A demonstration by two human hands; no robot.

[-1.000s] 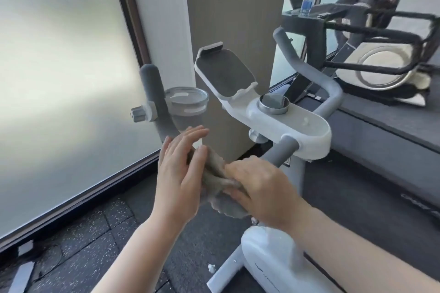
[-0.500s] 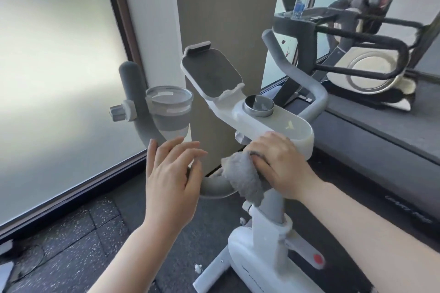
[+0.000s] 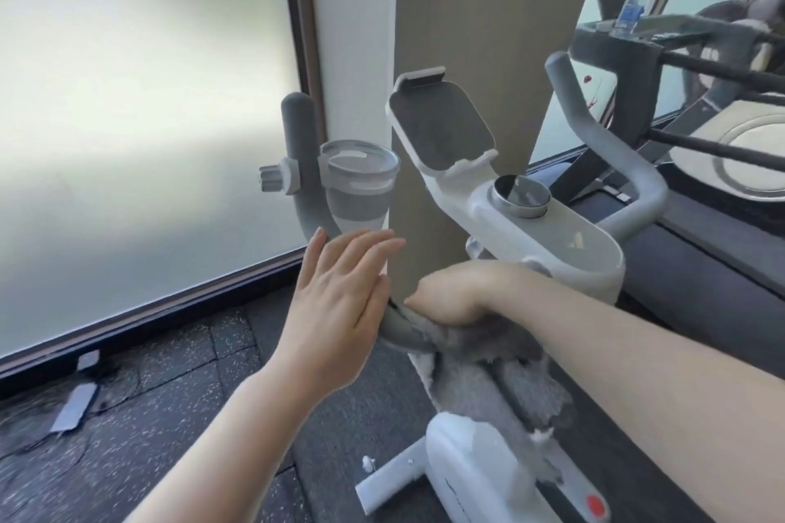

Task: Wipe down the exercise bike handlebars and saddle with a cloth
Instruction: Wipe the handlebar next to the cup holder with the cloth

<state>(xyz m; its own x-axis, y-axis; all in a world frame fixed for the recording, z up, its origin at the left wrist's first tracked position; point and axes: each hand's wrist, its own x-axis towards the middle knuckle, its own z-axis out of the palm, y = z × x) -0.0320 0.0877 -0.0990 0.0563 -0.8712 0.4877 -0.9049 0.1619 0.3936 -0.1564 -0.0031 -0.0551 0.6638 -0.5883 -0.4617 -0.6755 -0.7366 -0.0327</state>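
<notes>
A white exercise bike stands before me with grey handlebars (image 3: pixel 299 166) that curve up on the left and right. My right hand (image 3: pixel 446 297) grips the lower bend of the left bar through a grey cloth (image 3: pixel 501 378), which hangs down below the bar. My left hand (image 3: pixel 340 301) hovers flat with straight fingers just left of that bend, its thumb edge close to the bar. The saddle is out of view.
A cup holder (image 3: pixel 359 183) is clamped to the left bar. The white console (image 3: pixel 548 234) carries a tablet tray and a round dial. A frosted window (image 3: pixel 127 98) and a pillar (image 3: pixel 467 34) stand close ahead. Another exercise machine (image 3: pixel 701 98) is at the right.
My right hand has slid with the cloth from the stem under the console leftward onto the bar's lower bend. The left hand stayed open beside the bar.
</notes>
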